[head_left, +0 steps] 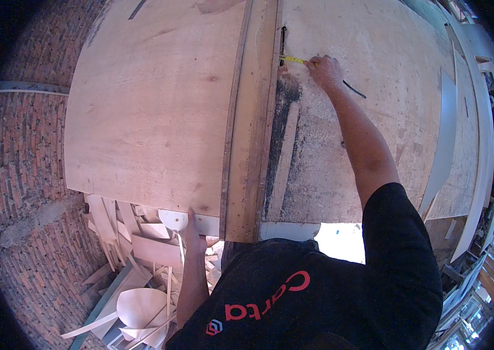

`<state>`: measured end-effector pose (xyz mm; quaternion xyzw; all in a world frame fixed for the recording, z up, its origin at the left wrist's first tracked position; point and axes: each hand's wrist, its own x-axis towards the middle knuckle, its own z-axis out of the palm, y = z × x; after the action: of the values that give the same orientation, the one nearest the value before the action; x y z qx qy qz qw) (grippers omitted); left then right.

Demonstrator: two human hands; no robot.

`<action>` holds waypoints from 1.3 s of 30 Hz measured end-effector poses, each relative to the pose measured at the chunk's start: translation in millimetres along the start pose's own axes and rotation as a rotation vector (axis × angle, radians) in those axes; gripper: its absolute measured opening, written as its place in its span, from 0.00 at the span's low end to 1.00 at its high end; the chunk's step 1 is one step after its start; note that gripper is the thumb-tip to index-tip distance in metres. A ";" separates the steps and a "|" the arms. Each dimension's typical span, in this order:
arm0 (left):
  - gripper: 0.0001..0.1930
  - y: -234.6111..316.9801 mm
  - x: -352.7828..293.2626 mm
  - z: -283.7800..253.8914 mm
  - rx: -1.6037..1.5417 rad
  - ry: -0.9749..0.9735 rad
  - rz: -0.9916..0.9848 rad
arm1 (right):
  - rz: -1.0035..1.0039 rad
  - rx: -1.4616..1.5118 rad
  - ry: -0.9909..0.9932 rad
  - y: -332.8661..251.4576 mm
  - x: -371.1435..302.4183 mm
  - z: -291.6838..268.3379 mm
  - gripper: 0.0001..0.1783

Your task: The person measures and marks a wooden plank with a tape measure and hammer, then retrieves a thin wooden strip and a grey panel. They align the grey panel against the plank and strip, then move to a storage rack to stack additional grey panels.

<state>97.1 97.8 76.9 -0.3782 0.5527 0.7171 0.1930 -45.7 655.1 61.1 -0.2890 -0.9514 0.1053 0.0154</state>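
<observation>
In the head view, the right hand (324,71) is over the upper middle of the frame, its fingers drawn closed around a yellow measuring tape (293,59). The tape runs left from the fingertips toward a black slot (284,41) beside a long wooden rail (251,116). The rail runs from the top of the frame down to the lower middle, with a pale wooden panel (148,116) to its left and a stained, scuffed worktop (369,134) to its right. A thin black strip (354,89) lies just right of the right wrist.

The left hand (193,230) is in the lower middle-left, its thumb against the near edge of the panel; the fingers are hidden, so I cannot tell how far they are closed or whether they have hold of anything. A white piece with a rounded end (173,220) is just left of the thumb. Wood offcuts (156,251) are heaped at lower left, near a brick wall (25,146) along the left side. The person's black shirt (340,297) fills the bottom centre.
</observation>
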 end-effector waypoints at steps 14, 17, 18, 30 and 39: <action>0.28 -19.8 29.6 -25.0 -0.007 -0.016 -0.005 | 0.099 0.183 -0.051 5.6 -33.0 -30.2 0.27; 0.29 -22.1 37.1 -31.7 -0.040 -0.098 -0.024 | 0.239 0.187 0.068 40.2 -64.7 -31.3 0.34; 0.29 -22.0 34.7 -29.4 -0.023 -0.086 -0.002 | 0.300 0.138 0.067 54.0 -77.1 -35.4 0.36; 0.32 19.1 -14.3 -29.1 0.359 0.156 0.099 | 0.358 -0.130 0.230 114.7 -287.6 -30.5 0.30; 0.23 46.7 -20.0 1.3 0.971 0.034 1.092 | 0.449 -0.241 0.072 104.0 -322.3 -17.4 0.26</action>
<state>77.0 87.1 122.4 0.0688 0.9212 0.3791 -0.0548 281.0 564.4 66.6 -0.4962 -0.8680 -0.0185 -0.0089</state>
